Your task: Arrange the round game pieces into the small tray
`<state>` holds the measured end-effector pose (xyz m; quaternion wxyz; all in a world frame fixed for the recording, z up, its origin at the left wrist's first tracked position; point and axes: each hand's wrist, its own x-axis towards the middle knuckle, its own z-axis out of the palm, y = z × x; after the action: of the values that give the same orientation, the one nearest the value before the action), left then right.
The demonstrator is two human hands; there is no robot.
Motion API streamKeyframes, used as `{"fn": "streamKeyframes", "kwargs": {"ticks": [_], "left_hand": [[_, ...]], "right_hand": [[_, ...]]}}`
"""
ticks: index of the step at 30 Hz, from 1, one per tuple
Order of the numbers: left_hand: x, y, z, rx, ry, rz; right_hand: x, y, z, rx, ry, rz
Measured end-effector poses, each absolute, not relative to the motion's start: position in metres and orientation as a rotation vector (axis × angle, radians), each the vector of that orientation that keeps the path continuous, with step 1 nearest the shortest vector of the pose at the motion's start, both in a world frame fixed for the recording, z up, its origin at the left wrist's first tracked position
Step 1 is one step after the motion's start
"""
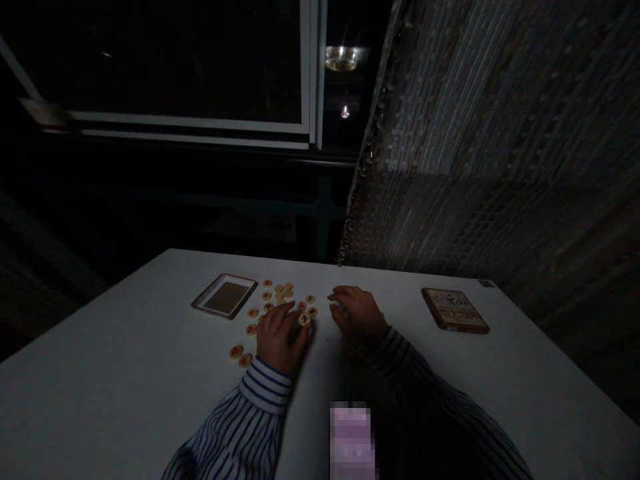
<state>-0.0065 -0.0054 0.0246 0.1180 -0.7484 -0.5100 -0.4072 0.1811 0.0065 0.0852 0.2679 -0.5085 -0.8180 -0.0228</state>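
Observation:
My left hand (279,339) pinches a round xiangqi piece (305,320) with a black character between thumb and fingers, just above the white table. Loose pieces lie around it: a black-marked one (311,299) just beyond, and a red-marked pair, with one piece (236,351) to the left of the wrist. Plain backs show on a few pieces, such as a face-down piece (289,287) at the far side. To the right, my right hand (361,312) hovers with thumb and fingers apart, nothing visible in its grasp. Dim pieces (356,349) sit in shadow beneath its wrist.
An open shallow box tray (201,301) lies left of the pieces on the white table (125,360). A printed box lid (455,309) rests at the right. A string curtain (440,147) hangs past the far edge, beside a dark window (175,60).

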Motion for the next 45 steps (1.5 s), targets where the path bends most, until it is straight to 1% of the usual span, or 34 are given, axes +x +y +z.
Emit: {"fn": "streamKeyframes", "kwargs": {"ticks": [6,18,26,32,41,45], "left_hand": [[0.011,-0.008,0.030,-2.237,-1.460,-1.218],[0.040,-0.011,0.026,-2.322,-1.392,-1.216],[0.057,-0.013,0.031,-2.371,-1.390,-1.240],[0.068,-0.012,0.035,-2.418,-1.384,-1.258],[0.085,-0.010,0.041,-2.467,-1.433,-1.302],[0.090,-0.009,0.036,-2.506,-1.478,-1.318]], "right_hand": [[0.194,0.003,0.084,-1.410,-2.169,-0.049],[0.222,-0.001,0.081,-1.460,-2.161,-0.018],[0.239,0.001,0.073,-1.435,-2.175,0.038],[0.244,0.000,0.072,-1.380,-2.163,0.171],[0.255,-0.002,0.071,-1.292,-2.069,0.547],[0.259,-0.002,0.066,-1.252,-2.048,0.603]]}}
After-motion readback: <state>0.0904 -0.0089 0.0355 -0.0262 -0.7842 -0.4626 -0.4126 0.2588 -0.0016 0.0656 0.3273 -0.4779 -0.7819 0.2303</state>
